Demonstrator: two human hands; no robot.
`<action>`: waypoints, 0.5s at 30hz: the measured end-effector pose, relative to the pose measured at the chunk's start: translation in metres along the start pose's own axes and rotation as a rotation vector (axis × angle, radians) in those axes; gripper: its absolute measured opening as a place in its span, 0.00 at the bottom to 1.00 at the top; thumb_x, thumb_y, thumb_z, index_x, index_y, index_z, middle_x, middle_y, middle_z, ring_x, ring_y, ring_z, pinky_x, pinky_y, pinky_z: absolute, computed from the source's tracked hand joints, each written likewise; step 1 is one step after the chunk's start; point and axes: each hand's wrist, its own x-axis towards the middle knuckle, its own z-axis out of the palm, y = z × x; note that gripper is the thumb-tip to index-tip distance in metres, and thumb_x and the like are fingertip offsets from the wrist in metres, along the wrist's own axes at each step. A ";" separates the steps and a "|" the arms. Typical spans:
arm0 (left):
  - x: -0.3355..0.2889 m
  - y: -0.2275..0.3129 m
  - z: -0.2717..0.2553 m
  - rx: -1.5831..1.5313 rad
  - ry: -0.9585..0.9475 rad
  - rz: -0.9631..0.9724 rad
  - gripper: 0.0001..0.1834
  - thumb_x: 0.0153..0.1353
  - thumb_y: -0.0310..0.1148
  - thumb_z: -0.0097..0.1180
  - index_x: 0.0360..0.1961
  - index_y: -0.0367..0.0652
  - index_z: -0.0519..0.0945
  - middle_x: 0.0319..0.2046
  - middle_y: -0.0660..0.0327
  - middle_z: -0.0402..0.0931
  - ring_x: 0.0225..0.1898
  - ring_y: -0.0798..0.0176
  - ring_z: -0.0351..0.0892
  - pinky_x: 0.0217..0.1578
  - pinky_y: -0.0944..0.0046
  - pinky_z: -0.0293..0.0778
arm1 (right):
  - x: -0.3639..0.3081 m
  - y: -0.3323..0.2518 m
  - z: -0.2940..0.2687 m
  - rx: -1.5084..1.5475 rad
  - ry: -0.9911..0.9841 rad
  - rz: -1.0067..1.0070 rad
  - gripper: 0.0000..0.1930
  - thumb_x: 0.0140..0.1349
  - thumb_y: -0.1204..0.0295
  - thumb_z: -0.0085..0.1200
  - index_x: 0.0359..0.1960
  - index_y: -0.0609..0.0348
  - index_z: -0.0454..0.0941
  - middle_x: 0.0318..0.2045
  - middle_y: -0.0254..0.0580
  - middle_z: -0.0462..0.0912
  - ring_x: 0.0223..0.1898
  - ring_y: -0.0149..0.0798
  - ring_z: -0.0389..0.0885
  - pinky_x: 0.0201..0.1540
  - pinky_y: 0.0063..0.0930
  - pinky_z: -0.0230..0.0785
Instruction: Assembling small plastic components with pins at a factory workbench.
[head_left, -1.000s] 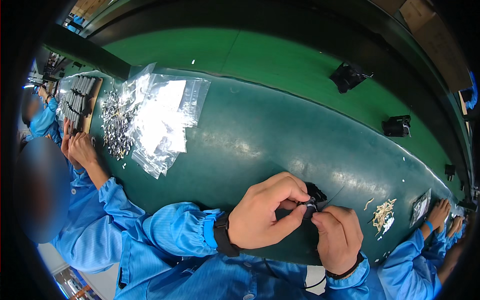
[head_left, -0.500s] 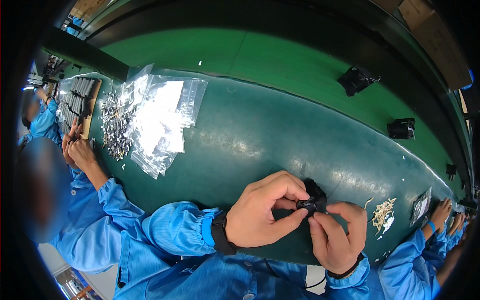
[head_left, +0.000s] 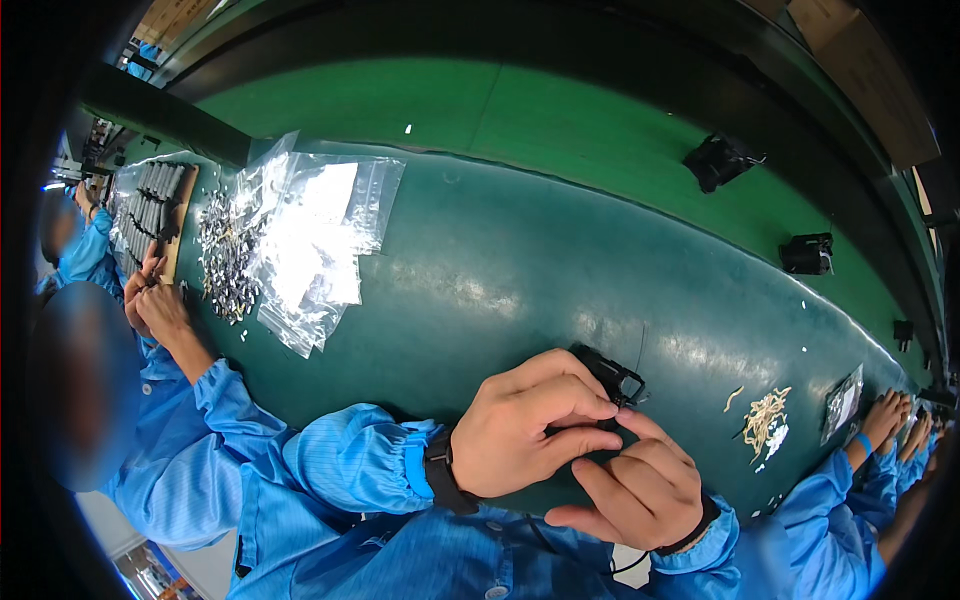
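Note:
My left hand point(head_left: 535, 420) is closed around a small black plastic housing point(head_left: 622, 380), thumb and index pinching its near side. A square, frame-like opening shows at the housing's right end, and a thin dark strand stands up beside it. My right hand point(head_left: 640, 490) is just below and to the right. One of its fingertips reaches the housing's lower edge, while the thumb is spread away to the left; nothing shows gripped between them. My left palm and fingers hide much of the housing.
Clear plastic bags with white sheets point(head_left: 315, 240) lie left, beside a heap of small dark parts point(head_left: 228, 255). Beige strips point(head_left: 766, 415) lie right. Black housings point(head_left: 720, 162) sit on the green far strip point(head_left: 590, 140). Co-workers' hands point(head_left: 160, 305) work at both sides.
The housing has turned in my left hand, so its open frame now shows. My right thumb has come away from it and spread to the left, opening the earlier pinch.

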 end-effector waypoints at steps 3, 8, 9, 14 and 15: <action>-0.002 0.000 0.001 0.061 0.026 0.024 0.14 0.50 0.19 0.77 0.38 0.36 0.86 0.38 0.55 0.82 0.34 0.66 0.86 0.31 0.68 0.81 | 0.001 -0.001 0.002 -0.015 -0.009 0.008 0.23 0.54 0.50 0.73 0.35 0.59 0.86 0.26 0.32 0.75 0.28 0.33 0.75 0.59 0.43 0.82; -0.004 -0.001 0.000 0.116 0.065 0.089 0.14 0.48 0.21 0.79 0.36 0.38 0.88 0.35 0.57 0.83 0.32 0.66 0.86 0.30 0.68 0.80 | 0.001 -0.002 0.002 -0.044 -0.028 0.036 0.24 0.53 0.48 0.73 0.35 0.59 0.86 0.28 0.33 0.76 0.28 0.33 0.75 0.60 0.45 0.82; -0.004 -0.001 0.000 0.104 0.059 0.081 0.14 0.48 0.21 0.79 0.36 0.38 0.88 0.35 0.57 0.83 0.32 0.66 0.86 0.30 0.69 0.80 | 0.000 -0.003 0.002 -0.030 -0.022 0.030 0.24 0.53 0.48 0.73 0.34 0.59 0.86 0.27 0.33 0.76 0.28 0.34 0.75 0.60 0.46 0.81; -0.002 -0.002 0.002 0.084 0.077 0.101 0.14 0.47 0.21 0.80 0.35 0.39 0.87 0.35 0.57 0.83 0.31 0.65 0.86 0.31 0.69 0.80 | -0.003 0.003 -0.002 0.104 -0.025 0.059 0.24 0.51 0.50 0.76 0.34 0.60 0.85 0.27 0.36 0.79 0.28 0.36 0.77 0.61 0.50 0.80; 0.000 0.001 0.002 0.071 0.082 0.095 0.13 0.49 0.20 0.78 0.34 0.37 0.86 0.35 0.57 0.82 0.33 0.64 0.87 0.31 0.68 0.81 | -0.003 0.006 -0.005 0.217 0.014 0.081 0.24 0.50 0.52 0.77 0.34 0.60 0.85 0.27 0.38 0.80 0.29 0.38 0.79 0.61 0.51 0.79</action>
